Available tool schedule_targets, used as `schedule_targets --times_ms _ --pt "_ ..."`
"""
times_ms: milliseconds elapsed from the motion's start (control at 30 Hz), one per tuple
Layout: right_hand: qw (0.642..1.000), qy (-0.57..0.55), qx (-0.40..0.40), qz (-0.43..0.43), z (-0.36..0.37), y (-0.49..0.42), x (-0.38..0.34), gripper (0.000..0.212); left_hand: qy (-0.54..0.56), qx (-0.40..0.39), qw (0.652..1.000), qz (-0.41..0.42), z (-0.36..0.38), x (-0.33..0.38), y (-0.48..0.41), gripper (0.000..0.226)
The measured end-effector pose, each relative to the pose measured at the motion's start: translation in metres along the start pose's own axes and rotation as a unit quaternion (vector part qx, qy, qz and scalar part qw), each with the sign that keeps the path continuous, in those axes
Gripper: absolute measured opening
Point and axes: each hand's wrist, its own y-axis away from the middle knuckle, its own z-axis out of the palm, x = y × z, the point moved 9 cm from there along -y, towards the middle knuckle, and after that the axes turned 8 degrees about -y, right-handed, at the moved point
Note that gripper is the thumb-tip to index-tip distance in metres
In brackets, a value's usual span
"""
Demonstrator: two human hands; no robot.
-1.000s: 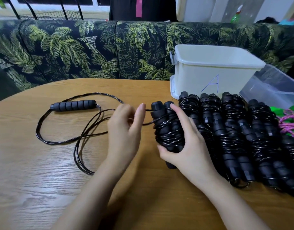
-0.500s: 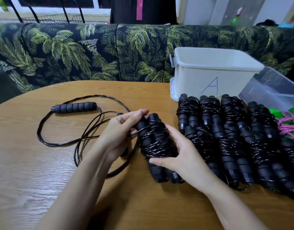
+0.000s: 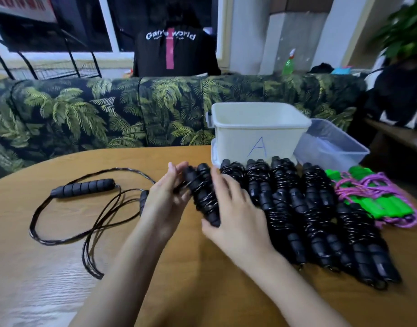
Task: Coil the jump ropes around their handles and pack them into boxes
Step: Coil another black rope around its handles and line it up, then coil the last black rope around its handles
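Bundle [image 3: 204, 195] in right hand [image 3: 237, 217], beside row [image 3: 283, 208]

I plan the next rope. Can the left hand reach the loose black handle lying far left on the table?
Probably yes: only slack rope lies between the left hand and the loose handle, though its fingers are busy at the coiled bundle.

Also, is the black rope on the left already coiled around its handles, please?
No, the loose rope lies in open loops on the table, its handle bare.
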Motion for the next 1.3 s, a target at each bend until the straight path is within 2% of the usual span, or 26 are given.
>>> schedule_targets --times_ms 67,133,233,367,467,600,733,867,967,1133,1233,1300 --pt "0.997 -0.033 -0.011 0.064 -0.025 -0.008 0.04 0.103 -0.17 -0.003 0.984 0.046 0.017 0.003 -0.007 0.039" --pt "0.992 -0.026 0.022 0.123 -0.056 -0.017 0.085 0.097 -0.355 0.018 0.929 0.102 0.03 0.003 -0.015 0.04" --pt "0.983 0.022 0.049 0.177 -0.082 -0.032 0.144 0.093 -0.508 -0.021 0.852 0.127 0.06 -0.018 -0.024 0.047" --pt "0.972 0.062 0.044 0.223 -0.079 -0.049 0.206 0.089 -0.577 -0.063 0.808 0.101 0.079 -0.057 -0.043 0.054" --pt "0.971 0.073 -0.005 0.228 -0.05 -0.05 0.228 0.084 -0.585 -0.055 0.805 0.081 0.077 -0.073 -0.051 0.058" --pt "0.968 0.082 -0.024 0.235 -0.038 -0.047 0.235 0.09 -0.584 -0.065 0.805 0.082 0.076 -0.076 -0.051 0.058" --pt "0.978 0.088 0.004 0.19 -0.051 -0.048 0.208 0.083 -0.594 -0.065 0.795 0.103 0.065 -0.056 -0.046 0.053" --pt "0.996 0.046 0.019 0.079 -0.049 -0.05 0.139 0.072 -0.623 -0.036 0.773 0.114 0.03 -0.023 -0.025 0.047" --pt "0.999 0.003 -0.027 -0.026 -0.024 -0.049 0.066 0.064 -0.636 0.002 0.76 0.133 -0.013 0.007 -0.005 0.04" --pt "0.977 -0.009 -0.119 -0.179 0.048 -0.053 -0.035 0.059 -0.653 0.068 0.738 0.155 -0.107 0.048 0.015 0.025" --pt "0.968 0.003 -0.155 -0.196 0.092 -0.062 -0.062 0.061 -0.677 0.12 0.711 0.151 -0.163 0.072 0.016 0.025" --pt "0.969 -0.003 -0.18 -0.167 0.116 -0.07 -0.068 0.056 -0.708 0.154 0.673 0.15 -0.193 0.086 0.009 0.025"
